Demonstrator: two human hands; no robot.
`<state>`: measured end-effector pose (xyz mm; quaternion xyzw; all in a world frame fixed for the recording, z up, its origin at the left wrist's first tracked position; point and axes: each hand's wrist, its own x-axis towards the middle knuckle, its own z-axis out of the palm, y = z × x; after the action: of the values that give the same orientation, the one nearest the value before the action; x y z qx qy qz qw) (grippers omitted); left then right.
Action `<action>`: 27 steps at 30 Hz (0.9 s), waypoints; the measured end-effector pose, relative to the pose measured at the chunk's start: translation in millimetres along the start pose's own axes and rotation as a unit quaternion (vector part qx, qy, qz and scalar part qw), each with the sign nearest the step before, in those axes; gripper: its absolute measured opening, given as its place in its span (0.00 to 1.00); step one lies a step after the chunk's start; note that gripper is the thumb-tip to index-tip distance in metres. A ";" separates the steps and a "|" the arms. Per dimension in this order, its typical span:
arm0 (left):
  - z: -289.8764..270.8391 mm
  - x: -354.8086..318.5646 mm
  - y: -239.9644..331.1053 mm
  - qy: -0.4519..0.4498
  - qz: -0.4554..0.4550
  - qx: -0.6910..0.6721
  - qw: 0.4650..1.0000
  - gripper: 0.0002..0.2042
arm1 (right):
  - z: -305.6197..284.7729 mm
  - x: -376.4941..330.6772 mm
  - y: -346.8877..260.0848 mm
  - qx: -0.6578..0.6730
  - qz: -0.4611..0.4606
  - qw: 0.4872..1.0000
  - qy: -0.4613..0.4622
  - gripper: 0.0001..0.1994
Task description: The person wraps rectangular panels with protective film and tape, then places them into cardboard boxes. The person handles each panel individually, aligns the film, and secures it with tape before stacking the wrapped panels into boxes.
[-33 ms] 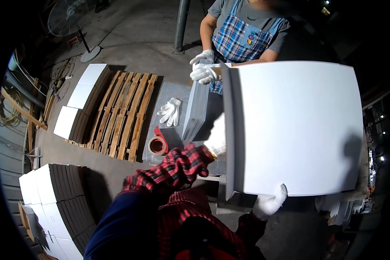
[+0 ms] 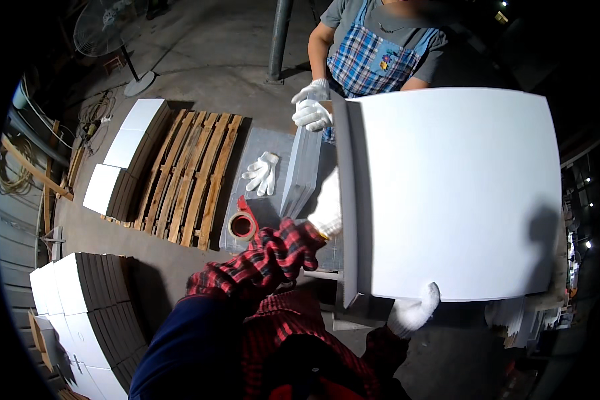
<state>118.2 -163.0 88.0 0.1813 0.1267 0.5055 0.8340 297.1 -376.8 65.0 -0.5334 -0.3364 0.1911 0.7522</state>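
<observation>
A large white cardboard sheet (image 2: 453,193), with a grey upturned flap (image 2: 352,200) along its left side, lies in front of me to the right. My right hand (image 2: 412,313), in a white glove, grips its near edge with the thumb on top. My left hand (image 2: 328,210), gloved too, is at the flap's left side; its fingers are hidden behind the flap. Just left of it stands a bundle of flat grey-white cardboard (image 2: 300,170), which a co-worker's gloved hands (image 2: 312,110) hold at the top.
On the grey tabletop (image 2: 263,140) lie a loose white glove (image 2: 262,173) and a tape roll in a red dispenser (image 2: 242,225). Left are a wooden pallet (image 2: 190,173), stacked white boxes (image 2: 130,143), more stacked cardboard (image 2: 80,313) and a standing fan (image 2: 107,27). A co-worker in a checked apron (image 2: 367,60) faces me.
The flap and the left part of the sheet have shifted slightly left, and the far edge sits a little higher. My left hand has moved slightly left; my right hand stays nearly in place.
</observation>
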 end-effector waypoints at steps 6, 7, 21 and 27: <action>-18.8 59.2 87.8 0.139 0.015 0.025 0.990 0.20 | 27.6 -8.4 16.6 -0.188 -0.155 0.970 -0.001 0.17; -39.2 72.5 97.2 0.102 0.008 0.026 0.994 0.23 | 41.8 -12.9 15.3 -0.146 -0.140 0.978 0.041 0.16; -162.5 187.7 186.2 -0.266 -0.340 -0.018 0.902 0.19 | 154.6 -126.3 49.8 -0.350 -0.046 0.922 0.161 0.12; -183.0 295.9 158.5 -0.543 -0.316 0.215 0.748 0.32 | 198.2 -147.6 56.3 -0.405 -0.033 0.902 0.145 0.11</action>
<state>54.8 199.1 -17.2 0.5493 -0.1923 -0.0114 0.8131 57.0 -318.5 8.6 -0.8025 -0.2895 -0.0665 0.5175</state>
